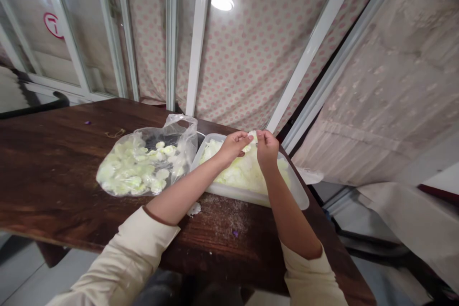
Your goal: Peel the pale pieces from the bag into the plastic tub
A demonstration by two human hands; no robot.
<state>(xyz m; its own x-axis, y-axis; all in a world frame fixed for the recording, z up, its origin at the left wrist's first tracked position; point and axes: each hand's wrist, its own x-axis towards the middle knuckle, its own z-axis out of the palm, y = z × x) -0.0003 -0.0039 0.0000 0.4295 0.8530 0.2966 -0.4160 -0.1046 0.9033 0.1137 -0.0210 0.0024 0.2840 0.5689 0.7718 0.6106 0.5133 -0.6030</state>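
The fingers of the left hand (232, 147) and right hand (267, 151) were clamped on a pale, scalloped piece (248, 147) at twelve o'clock over the plastic tray (303, 197), where uneven pulling could have torn its thin-looking edge.

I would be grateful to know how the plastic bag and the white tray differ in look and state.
The plastic bag is clear and crumpled, while the white tray is cloudy and keeps a firm shape. The bag lies left of the forearms; the tray sits beneath both hands. Both hold pale yellow-green pieces and rest on the dark table.
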